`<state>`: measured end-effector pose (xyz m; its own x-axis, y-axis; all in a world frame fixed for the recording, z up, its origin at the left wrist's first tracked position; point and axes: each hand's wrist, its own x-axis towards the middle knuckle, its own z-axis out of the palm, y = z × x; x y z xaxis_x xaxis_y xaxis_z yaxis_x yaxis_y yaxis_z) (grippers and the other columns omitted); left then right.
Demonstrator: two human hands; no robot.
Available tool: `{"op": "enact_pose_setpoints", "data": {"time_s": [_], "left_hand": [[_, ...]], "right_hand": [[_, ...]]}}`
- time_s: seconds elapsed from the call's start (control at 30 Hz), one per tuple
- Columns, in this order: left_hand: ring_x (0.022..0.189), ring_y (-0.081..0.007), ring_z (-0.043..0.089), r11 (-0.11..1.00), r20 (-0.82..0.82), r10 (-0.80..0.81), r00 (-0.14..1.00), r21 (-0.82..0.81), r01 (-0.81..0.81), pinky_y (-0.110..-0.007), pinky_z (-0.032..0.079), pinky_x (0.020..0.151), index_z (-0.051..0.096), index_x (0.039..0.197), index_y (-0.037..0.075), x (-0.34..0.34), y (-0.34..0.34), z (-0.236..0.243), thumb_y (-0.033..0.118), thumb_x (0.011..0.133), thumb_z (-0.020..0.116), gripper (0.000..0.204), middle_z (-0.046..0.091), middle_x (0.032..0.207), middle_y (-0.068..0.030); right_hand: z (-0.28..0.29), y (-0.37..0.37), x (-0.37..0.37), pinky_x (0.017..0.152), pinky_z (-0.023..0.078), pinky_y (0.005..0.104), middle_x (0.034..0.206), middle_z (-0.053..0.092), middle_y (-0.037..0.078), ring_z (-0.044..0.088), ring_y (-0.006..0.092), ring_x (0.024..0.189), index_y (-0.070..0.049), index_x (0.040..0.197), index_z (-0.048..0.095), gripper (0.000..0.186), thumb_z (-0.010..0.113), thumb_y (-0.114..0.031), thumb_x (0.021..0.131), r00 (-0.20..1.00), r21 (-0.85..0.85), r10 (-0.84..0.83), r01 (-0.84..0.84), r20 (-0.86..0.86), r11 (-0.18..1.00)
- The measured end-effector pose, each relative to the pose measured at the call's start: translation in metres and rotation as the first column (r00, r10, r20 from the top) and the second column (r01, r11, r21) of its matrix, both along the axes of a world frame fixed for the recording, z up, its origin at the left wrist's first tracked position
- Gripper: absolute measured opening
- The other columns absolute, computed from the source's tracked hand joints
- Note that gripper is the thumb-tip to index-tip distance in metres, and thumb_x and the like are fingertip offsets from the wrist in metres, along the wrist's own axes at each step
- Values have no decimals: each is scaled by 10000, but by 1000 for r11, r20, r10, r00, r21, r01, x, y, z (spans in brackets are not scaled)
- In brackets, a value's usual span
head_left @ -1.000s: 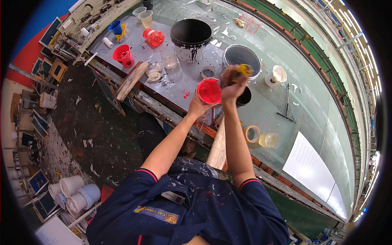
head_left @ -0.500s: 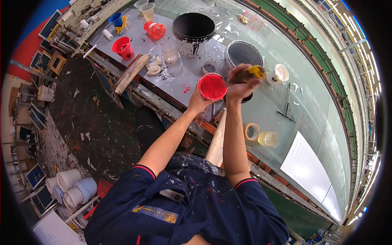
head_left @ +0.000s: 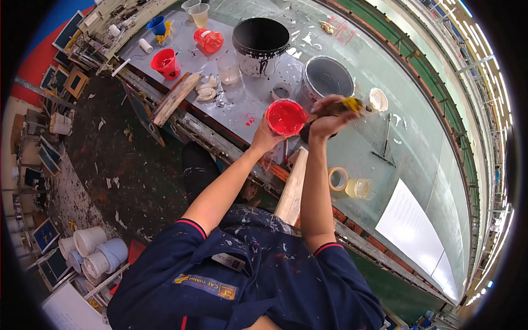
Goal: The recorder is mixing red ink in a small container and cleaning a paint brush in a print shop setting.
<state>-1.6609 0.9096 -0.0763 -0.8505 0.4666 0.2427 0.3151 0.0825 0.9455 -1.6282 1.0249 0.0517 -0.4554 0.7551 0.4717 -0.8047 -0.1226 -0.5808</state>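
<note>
My left hand is wrapped round a cup of red paint, its open top facing up and its inner wall smeared. To the right of it, my right hand grips a small dark brown thing with a yellow patch. That thing is blurred, and I cannot make out its kind. A large grey bucket stands just behind my right hand. Under that hand a dark round shape is mostly hidden. Near the right hand's fingertips sits a white tub.
Along the table stand a black bucket, a clear cup, red cups and a blue cup. A tape roll, a jar of yellowish liquid and a white sheet lie to the right. A wooden piece juts over the near edge.
My right hand has moved slightly right and down with the dark and yellow thing, toward the white tub. The red paint inside the cup now looks lower and uneven; my left hand stays in place.
</note>
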Motion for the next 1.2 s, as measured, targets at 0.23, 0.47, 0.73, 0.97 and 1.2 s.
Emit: {"op": "enact_pose_setpoints", "data": {"time_s": [0.23, 0.47, 0.73, 0.97, 1.2], "left_hand": [[1171, -267, 453, 998, -44, -19, 999, 62, 22, -357, 415, 941, 296, 1308, 49, 0, -1, 4, 220, 563, 837, 936, 445, 1273, -130], [1161, -266, 459, 1000, -35, -2, 999, -11, 2, -359, 415, 943, 271, 1319, 52, -1, 1, -2, 222, 555, 837, 965, 447, 1263, -128], [1186, -240, 435, 997, -45, -32, 998, -74, 28, -344, 388, 964, 288, 1315, 40, -7, 1, -22, 220, 565, 836, 947, 433, 1278, -124], [1188, -250, 432, 997, -69, 5, 998, -75, -10, -348, 391, 964, 277, 1320, 41, -8, -2, -28, 179, 560, 830, 950, 430, 1277, -126], [1196, -261, 420, 994, -48, -8, 999, -105, 3, -355, 379, 977, 260, 1328, 36, -1, 0, -19, 178, 564, 824, 960, 396, 1304, -138]], "right_hand": [[2, -1, -1, 340, 287, 221, 568, 450, 33, 397, 114, 395, -50, 771, 459, 663, 357, -705, 796, 984, -57, -49, 60, 168, 997], [14, -8, -21, 359, 269, 230, 544, 409, 29, 348, 107, 394, -39, 780, 435, 658, 351, -691, 811, 960, 83, -139, 123, 242, 989], [11, -2, -29, 361, 245, 225, 523, 370, 12, 319, 105, 381, -47, 734, 430, 650, 338, -684, 822, 922, 13, -52, 51, 384, 999], [19, -4, -21, 368, 292, 235, 543, 388, 24, 349, 110, 399, -49, 720, 415, 646, 325, -680, 827, 968, -16, 12, -8, 252, 1000], [10, -9, -20, 369, 239, 225, 527, 352, 5, 294, 93, 393, -67, 716, 404, 675, 290, -726, 799, 904, 68, -166, 151, 393, 986]]}}
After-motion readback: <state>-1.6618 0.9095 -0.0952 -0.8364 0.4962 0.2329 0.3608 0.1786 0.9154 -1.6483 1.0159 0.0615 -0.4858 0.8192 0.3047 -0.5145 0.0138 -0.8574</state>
